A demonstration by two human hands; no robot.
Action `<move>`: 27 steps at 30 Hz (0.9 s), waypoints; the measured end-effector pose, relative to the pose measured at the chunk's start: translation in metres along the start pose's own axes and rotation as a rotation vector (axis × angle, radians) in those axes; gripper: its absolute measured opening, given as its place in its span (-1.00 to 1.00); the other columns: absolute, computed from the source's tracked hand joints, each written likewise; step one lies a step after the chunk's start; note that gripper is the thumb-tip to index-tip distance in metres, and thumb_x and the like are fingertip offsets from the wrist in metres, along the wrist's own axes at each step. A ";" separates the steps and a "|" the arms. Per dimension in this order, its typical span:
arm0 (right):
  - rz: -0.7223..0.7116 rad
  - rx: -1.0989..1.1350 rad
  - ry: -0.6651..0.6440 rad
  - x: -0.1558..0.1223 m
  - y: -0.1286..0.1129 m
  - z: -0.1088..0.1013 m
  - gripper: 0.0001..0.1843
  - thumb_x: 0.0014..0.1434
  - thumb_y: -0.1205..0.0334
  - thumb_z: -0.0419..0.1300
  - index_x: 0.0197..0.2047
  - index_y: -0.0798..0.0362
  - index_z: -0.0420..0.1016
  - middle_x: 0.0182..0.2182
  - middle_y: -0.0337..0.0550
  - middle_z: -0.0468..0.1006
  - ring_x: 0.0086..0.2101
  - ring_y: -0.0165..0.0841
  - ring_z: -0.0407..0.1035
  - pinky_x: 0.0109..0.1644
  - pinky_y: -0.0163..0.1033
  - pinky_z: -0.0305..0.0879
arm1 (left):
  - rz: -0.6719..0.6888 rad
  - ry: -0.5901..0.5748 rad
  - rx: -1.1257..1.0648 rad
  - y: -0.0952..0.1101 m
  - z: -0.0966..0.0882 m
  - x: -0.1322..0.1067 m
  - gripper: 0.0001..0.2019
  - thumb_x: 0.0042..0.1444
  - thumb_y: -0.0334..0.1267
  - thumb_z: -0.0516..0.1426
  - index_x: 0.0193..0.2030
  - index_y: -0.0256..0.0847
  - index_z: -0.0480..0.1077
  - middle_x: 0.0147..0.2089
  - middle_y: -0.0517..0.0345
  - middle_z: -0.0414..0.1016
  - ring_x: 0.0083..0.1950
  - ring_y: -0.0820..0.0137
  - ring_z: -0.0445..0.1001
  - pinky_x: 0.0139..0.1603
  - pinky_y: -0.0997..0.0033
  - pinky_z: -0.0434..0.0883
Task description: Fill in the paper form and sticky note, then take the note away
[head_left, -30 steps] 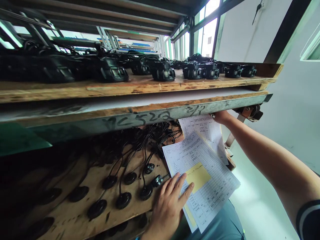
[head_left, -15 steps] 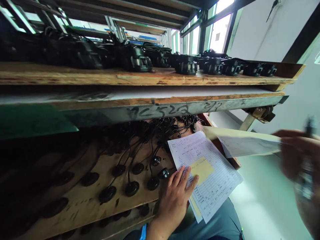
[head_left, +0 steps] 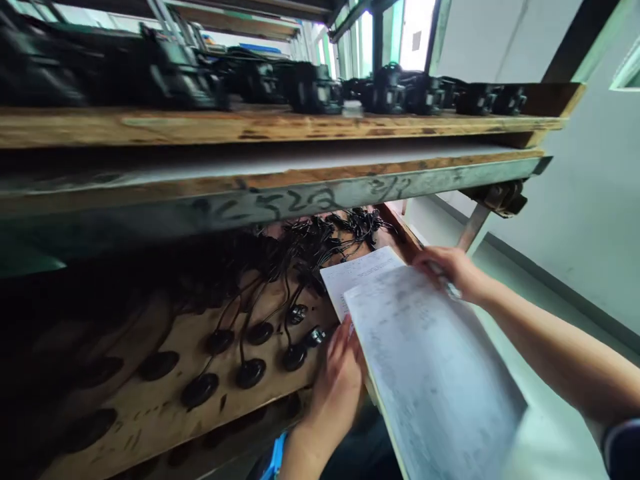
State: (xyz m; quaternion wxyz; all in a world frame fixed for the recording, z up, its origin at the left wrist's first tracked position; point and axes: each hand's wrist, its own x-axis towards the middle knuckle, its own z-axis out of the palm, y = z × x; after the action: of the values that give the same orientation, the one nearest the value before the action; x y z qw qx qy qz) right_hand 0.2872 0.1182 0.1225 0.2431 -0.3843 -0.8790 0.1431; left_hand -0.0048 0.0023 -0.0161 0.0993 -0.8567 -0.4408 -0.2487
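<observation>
My left hand (head_left: 336,381) grips the left edge of a stack of printed paper forms (head_left: 425,363), thumb tucked under the top sheet. My right hand (head_left: 453,270) rests on the far top corner of that top sheet, fingers closed over a pen-like object that is blurred. A second form (head_left: 357,270) shows beneath, lying over the corner of the lower wooden shelf (head_left: 165,400). Round black discs with cords (head_left: 250,372) lie on that shelf just left of my left hand.
An upper wooden shelf (head_left: 280,127) carries a row of black devices (head_left: 310,90). A metal rail with handwritten marks (head_left: 280,203) runs under it. A caster bracket (head_left: 497,198) hangs at its right end. A pale wall and floor (head_left: 575,220) lie to the right.
My right hand swung back in from the right and laid the loose sheet over the form with the yellow note, covering it. My left hand shifted to the stack's left edge.
</observation>
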 end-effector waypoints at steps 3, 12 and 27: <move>-0.028 -0.122 -0.118 0.057 0.024 0.042 -0.74 -0.01 0.49 0.17 -0.20 0.13 0.47 -0.30 -0.12 0.57 -0.31 -0.33 0.39 -0.17 -0.25 0.24 | 0.057 -0.022 0.061 0.000 -0.016 -0.008 -0.55 0.30 -0.54 -0.04 0.28 -0.38 0.39 0.31 -0.19 0.46 0.46 -0.05 0.23 0.28 -0.10 0.46; 0.084 -0.446 -0.237 0.090 0.034 0.107 -0.71 0.31 0.45 0.05 0.05 0.13 0.47 -0.09 0.07 0.57 -0.07 -0.10 0.43 -0.01 -0.08 0.16 | 0.066 0.183 0.130 -0.018 -0.088 -0.037 -0.69 0.23 -0.63 0.18 0.08 -0.38 0.52 0.10 -0.17 0.63 0.05 0.19 0.61 0.07 0.20 0.53; 0.054 -0.510 -0.114 0.102 0.044 0.128 -0.63 0.43 0.34 -0.08 0.15 0.14 0.46 -0.03 0.15 0.53 0.02 -0.05 0.31 0.22 0.09 0.04 | 0.150 0.063 -0.033 0.003 -0.025 0.002 -0.69 0.25 -0.60 0.09 0.10 -0.51 0.48 0.14 -0.25 0.59 0.15 0.06 0.51 0.05 0.07 0.53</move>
State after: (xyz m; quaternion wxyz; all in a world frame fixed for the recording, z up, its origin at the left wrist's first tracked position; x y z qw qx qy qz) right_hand 0.1848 0.2150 0.0281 0.0843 -0.4478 -0.8884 -0.0553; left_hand -0.0099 -0.0079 0.0064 0.1174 -0.8805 -0.3679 -0.2748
